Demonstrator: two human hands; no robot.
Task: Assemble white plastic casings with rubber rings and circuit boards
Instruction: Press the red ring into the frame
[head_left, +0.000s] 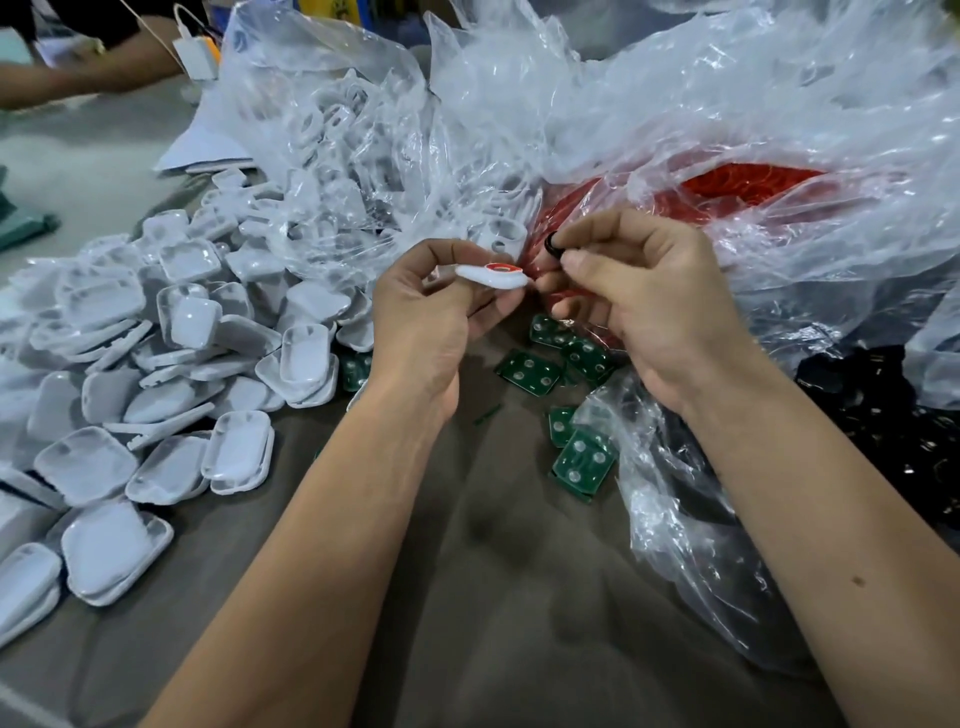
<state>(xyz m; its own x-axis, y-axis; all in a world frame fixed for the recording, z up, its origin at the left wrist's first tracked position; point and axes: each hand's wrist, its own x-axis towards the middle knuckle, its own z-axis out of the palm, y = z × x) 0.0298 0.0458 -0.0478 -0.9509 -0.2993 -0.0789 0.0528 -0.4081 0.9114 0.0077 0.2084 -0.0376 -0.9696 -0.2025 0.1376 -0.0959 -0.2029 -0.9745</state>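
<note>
Both hands raised over the counter, each pinching a small part.

Left hand curled around a white plastic casing, held flat between thumb and fingers, with a red rubber ring seated on its upper face. Right hand just beside it, thumb and forefinger pinching a black rubber ring, close to the casing but apart from it. Below the hands, green circuit boards scattered on the counter, some half under a clear plastic bag. Left of the hands, a large heap of white casings spilling from another clear bag. Behind the hands, a clear bag holding red rings. Far left, another person's arm resting on the counter.
</note>
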